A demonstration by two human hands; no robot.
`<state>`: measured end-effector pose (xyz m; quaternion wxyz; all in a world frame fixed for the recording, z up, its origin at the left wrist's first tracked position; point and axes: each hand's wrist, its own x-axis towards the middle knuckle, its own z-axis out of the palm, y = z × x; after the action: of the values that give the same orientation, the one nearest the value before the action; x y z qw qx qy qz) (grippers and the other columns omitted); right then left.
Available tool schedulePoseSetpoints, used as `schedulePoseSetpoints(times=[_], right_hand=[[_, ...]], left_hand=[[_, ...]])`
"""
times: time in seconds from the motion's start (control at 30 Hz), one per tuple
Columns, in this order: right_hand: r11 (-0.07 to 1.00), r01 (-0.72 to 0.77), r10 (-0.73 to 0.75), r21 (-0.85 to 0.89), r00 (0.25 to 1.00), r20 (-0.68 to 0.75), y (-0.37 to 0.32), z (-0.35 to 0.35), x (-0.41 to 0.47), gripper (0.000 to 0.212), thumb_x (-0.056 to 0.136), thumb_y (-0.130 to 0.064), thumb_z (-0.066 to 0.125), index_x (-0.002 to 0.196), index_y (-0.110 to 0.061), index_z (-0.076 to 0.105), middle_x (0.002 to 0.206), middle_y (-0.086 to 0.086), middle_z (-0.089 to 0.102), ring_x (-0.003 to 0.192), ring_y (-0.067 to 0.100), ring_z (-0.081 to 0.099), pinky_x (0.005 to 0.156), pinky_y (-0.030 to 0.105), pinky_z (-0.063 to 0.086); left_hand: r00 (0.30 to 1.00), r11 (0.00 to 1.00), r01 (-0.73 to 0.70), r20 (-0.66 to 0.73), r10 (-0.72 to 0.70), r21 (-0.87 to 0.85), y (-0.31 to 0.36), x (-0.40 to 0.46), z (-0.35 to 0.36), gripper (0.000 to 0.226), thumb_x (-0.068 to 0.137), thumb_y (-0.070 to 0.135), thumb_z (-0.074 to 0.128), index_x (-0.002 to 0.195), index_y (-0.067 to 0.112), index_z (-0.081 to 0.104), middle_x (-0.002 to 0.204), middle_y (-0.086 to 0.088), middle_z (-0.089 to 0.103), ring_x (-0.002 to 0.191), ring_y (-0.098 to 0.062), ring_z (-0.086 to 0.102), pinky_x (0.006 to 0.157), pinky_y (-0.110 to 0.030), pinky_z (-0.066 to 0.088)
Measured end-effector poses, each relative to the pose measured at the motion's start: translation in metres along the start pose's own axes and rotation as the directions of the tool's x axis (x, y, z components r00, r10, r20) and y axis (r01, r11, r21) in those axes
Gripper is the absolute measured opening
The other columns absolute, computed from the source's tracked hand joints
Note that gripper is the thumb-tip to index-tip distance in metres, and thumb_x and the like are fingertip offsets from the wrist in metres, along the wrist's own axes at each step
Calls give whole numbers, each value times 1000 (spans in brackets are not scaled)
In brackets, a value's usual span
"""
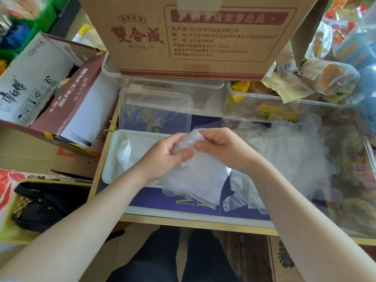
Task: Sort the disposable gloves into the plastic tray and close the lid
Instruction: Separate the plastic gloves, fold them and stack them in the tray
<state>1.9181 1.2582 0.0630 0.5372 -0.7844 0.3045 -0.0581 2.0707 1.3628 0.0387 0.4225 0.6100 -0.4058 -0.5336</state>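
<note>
Over the white rectangular plastic tray (109,159), both hands are meeting w/ a thin, see-through disposable glove (195,171) between them. Left hand (168,153) is curling its fingers & thumb around the crumpled top of the glove; right hand (221,147) is pinching the same bunch from the other side. Rest of the glove is hanging down, draping over the tray's right end and onto the dark blue printed mat (154,200) below.

One more crumpled clear glove (124,153) is lying inside the tray, near its left end. Loose heap of filmy gloves (289,151) is sitting on the mat just right of the hands, w/ a few more (242,192) spilling toward the near edge under the right wrist.

Clear plastic lid (154,110) is leaning behind the tray, off it, so the tray is open.

Crowding the far side: a big brown cardboard carton (193,37) w/ red print is resting on a clear plastic bin (162,82), overhanging the lid. Right of that, another clear bin (284,102) is holding yellow snack packs, w/ bagged buns (325,78) piled on top. Left side is hemmed in by an open white-and-maroon carton (46,86); a black bag (46,204) is lying nearer, lower left.
</note>
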Motion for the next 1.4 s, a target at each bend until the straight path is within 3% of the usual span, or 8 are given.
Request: schedulePoseSetpoints(times=[0.23, 0.4, 0.6, 0.8, 0.93, 1.17, 1.27, 1.4], right_hand=[[996, 68, -70, -53, 997, -41, -2, 28, 34, 24, 80, -15, 73, 79, -33, 56, 126, -7, 44, 119, 13, 39, 92, 21, 30], [992, -126, 119, 26, 975, 187, 0, 46, 56, 33, 78, -10, 74, 97, -28, 54, 90, -13, 60, 79, 4, 55, 73, 20, 45], [943, -324, 316, -76, 943, -101, 12, 86, 79, 5, 82, -12, 58, 80, -15, 62, 62, -5, 60, 57, 14, 55, 50, 20, 43], [852, -359, 286, -381, 929, -235, 15, 114, 90, 21, 90, -16, 43, 102, -10, 60, 83, 4, 53, 78, 28, 54, 61, 30, 42], [703, -402, 330, -586, 915, -232, 17, 121, 90, 23, 95, -19, 40, 112, -10, 52, 98, 8, 60, 89, 31, 57, 62, 31, 36], [475, 100, -240, -874, 970, -20, 37, 140, 65, 53, 65, -39, 71, 106, -9, 57, 114, 13, 61, 103, 32, 58, 93, 37, 40], [555, 195, -85, -809, 980, 178, 35, 142, 70, 71, 70, -45, 73, 124, -6, 50, 129, 14, 49, 113, 32, 51, 96, 38, 41], [522, 134, 113, -842, 968, 224, 31, 136, 78, 68, 77, -47, 66, 130, -14, 38, 133, 9, 37, 121, 28, 41, 100, 37, 33]], left_hand=[[983, 997, 53, -173, -61, -51, -11, -8, -30, 15, 85, 16, 66, 93, 28, 67, 90, 6, 70, 86, -9, 62, 83, -30, 48], [902, 978, 187, -378, -208, -94, -23, -16, -59, 6, 89, 29, 61, 86, 27, 66, 82, 8, 70, 77, -7, 66, 72, -29, 50], [833, 834, 391, -535, -142, 388, -48, -19, -82, 49, 91, 37, 55, 134, 20, 39, 108, 4, 56, 93, -17, 56, 75, -30, 43], [919, 180, 108, -167, 357, 978, -75, -23, -91, 50, 69, 10, 72, 117, 13, 60, 128, -20, 45, 109, -37, 45, 80, -46, 48], [952, 265, -73, -12, 305, 961, -83, -16, -96, 39, 84, 24, 62, 123, 24, 59, 145, -2, 31, 129, -30, 30, 102, -42, 38], [991, 132, -126, 120, 51, 983, -96, -7, -107, 80, 63, 36, 82, 130, 2, 52, 138, -11, 51, 131, -23, 42, 111, -34, 28], [989, 52, -143, 145, -41, 988, -90, -4, -103, 87, 71, 43, 74, 140, 3, 38, 151, -9, 32, 139, -23, 32, 114, -36, 18], [980, -15, -198, 198, 10, 980, -88, -5, -106, 88, 33, 34, 92, 111, 0, 66, 121, -14, 64, 107, -28, 64, 87, -41, 51]])
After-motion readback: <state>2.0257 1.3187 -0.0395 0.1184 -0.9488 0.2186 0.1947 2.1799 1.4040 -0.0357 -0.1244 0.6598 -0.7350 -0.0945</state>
